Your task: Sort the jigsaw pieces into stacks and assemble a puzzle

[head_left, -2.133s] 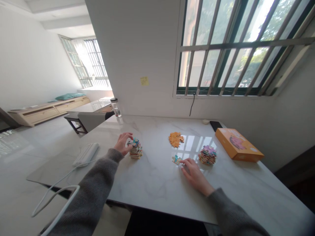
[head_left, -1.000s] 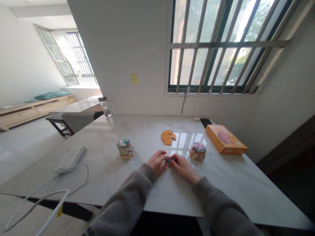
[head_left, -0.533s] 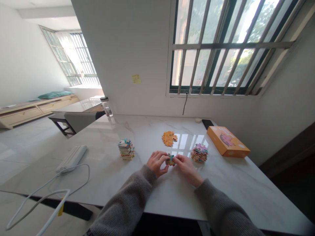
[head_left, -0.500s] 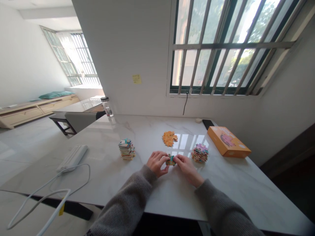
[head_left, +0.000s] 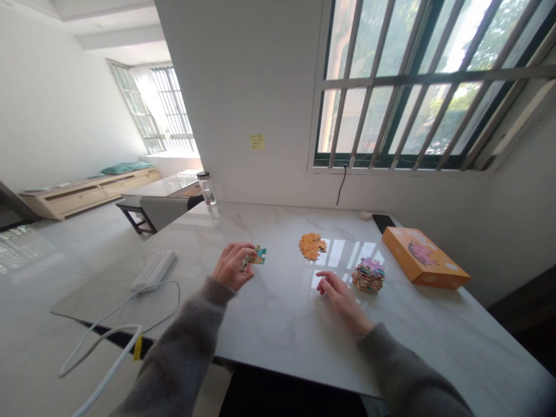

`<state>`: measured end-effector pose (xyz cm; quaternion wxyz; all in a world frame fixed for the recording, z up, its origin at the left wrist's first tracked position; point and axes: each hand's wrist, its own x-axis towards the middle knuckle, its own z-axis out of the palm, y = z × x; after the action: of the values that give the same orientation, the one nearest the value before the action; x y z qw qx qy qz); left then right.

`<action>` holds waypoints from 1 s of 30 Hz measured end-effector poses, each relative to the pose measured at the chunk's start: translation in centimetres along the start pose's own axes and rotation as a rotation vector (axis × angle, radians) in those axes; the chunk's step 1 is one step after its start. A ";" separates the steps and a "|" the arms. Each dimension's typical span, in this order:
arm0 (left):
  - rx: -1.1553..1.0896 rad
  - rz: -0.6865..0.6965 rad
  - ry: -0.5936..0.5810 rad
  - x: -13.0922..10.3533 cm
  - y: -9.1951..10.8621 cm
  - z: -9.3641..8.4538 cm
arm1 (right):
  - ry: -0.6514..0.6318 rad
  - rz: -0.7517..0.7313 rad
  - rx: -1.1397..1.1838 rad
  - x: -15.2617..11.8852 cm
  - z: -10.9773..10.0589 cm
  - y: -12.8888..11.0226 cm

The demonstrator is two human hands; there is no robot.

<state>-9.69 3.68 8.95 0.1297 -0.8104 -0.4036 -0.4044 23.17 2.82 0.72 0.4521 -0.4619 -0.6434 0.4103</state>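
My left hand (head_left: 235, 266) holds a small teal and yellow puzzle piece (head_left: 260, 255) between thumb and fingers, over the left part of the white table. The stack of pieces on that side is hidden behind this hand. My right hand (head_left: 337, 292) hovers over or rests on the table with its fingers loosely bent and apart, nothing in them. Just right of it stands a stack of puzzle pieces (head_left: 368, 274) with a purple one on top. Orange pieces (head_left: 311, 247) lie in a flat pile beyond my hands.
An orange box (head_left: 424, 258) lies at the right edge of the marble-patterned table (head_left: 278, 347). Behind it are a black phone (head_left: 383, 223) and a small white round object (head_left: 365, 216). A bottle (head_left: 207, 188) stands far left, and a white power strip (head_left: 154, 270) with cables nearer.
My hands have come apart. The left one has moved left with the piece to where the left stack stood in view; the right one has let go. The view has shifted left.
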 end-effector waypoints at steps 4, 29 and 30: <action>0.038 -0.028 -0.080 0.4 -6.0 -2.4 | -0.017 -0.006 -0.014 -0.1 0.2 0.2; 0.068 -0.352 -0.087 0.6 -4.7 2.9 | -0.038 -0.023 -0.016 -0.1 0.3 0.1; 0.092 -0.358 -0.086 0.7 -4.6 3.1 | -0.039 -0.026 -0.018 -0.1 0.3 0.1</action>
<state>-11.26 8.66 6.99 0.0753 -0.7355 -0.5646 -0.3670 22.96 2.70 0.54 0.4405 -0.4494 -0.6618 0.4075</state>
